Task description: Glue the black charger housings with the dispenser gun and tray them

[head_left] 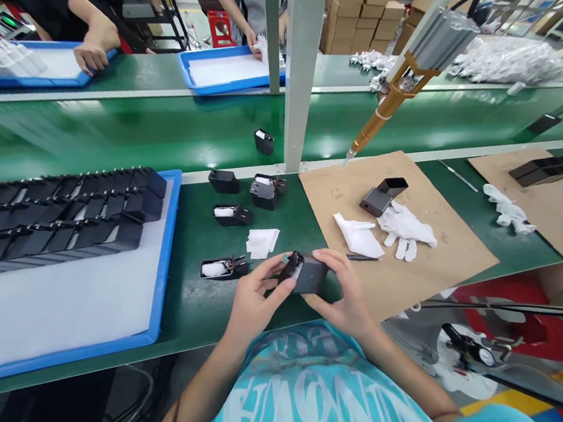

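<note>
Between my two hands, just above the front of the green bench, is a black box-shaped housing (311, 275) with an open end facing left. My left hand (265, 286) pinches that open end, where a darker insert and a bit of white show. My right hand (342, 285) grips the housing's right end, with thumb below and fingers on top. To the left lies an open black housing (216, 269) with a white part inside. Behind it are another such housing (231, 214), a black unit with a white top (265, 191) and a folded white paper (263, 242).
A blue-rimmed tray (166, 263) at left carries rows of black housings (60, 214). On brown cardboard (447, 254) lie empty black shells (383, 197), white gloves (407, 228) and a dark pen-like tool (364, 256). A hanging driver (377, 117) slants above. Co-workers' hands (91, 53) are across the line.
</note>
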Demonstrator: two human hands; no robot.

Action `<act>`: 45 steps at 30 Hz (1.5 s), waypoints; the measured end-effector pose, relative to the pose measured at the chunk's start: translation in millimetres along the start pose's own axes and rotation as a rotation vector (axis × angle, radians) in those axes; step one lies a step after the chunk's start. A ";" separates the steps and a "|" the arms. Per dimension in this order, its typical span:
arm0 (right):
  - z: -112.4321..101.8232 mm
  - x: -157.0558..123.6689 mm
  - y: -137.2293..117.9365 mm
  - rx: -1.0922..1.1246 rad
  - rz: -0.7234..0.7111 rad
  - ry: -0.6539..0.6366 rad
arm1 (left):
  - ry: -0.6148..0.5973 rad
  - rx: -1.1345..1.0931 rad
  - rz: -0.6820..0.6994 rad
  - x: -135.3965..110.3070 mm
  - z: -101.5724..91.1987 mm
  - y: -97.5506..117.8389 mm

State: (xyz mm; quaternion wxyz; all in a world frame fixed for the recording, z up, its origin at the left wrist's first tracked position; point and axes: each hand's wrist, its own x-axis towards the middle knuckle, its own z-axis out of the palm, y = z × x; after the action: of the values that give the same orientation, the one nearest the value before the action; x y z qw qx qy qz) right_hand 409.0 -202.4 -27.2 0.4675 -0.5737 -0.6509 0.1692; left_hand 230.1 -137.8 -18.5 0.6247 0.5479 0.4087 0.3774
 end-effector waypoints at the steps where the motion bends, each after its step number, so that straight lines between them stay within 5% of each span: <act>1: 0.0 0.1 -0.5 0.007 0.002 0.007 | 0.013 -0.013 -0.011 0.4 -1.1 -0.7; 10: 10.6 -0.1 -8.6 0.032 -0.004 0.090 | -0.099 0.048 0.138 -5.4 12.2 -5.9; 14: 9.1 0.0 -8.7 -0.003 -0.061 -0.033 | -0.028 0.076 0.106 -8.7 20.8 -17.4; 17: -11.7 10.9 5.3 -0.084 -0.045 -0.140 | 0.071 0.114 0.067 -4.0 17.6 -16.1; 22: -61.1 41.6 56.6 -0.467 0.067 -0.043 | 0.047 0.215 0.151 2.9 6.2 -7.7; 26: -73.9 49.6 75.8 -0.475 0.030 -0.021 | 0.041 0.028 0.092 2.8 9.5 -5.7; 31: -56.0 40.5 36.9 -0.337 -0.023 0.116 | -0.029 -0.299 -0.118 5.8 19.1 -2.3; 36: -24.6 36.3 -3.5 -0.071 -0.165 0.083 | -0.058 -0.502 -0.262 10.5 23.1 -3.2; 45: 0.5 27.5 -8.5 -0.265 -0.421 0.101 | 0.084 -0.419 -0.222 10.7 27.3 -17.4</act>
State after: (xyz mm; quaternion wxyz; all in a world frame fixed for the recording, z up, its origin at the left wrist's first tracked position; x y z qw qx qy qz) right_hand 406.2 -179.8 -9.6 0.4452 -0.4895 -0.7483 -0.0476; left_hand 259.9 -140.2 -35.1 0.7450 0.3419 0.4049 0.4052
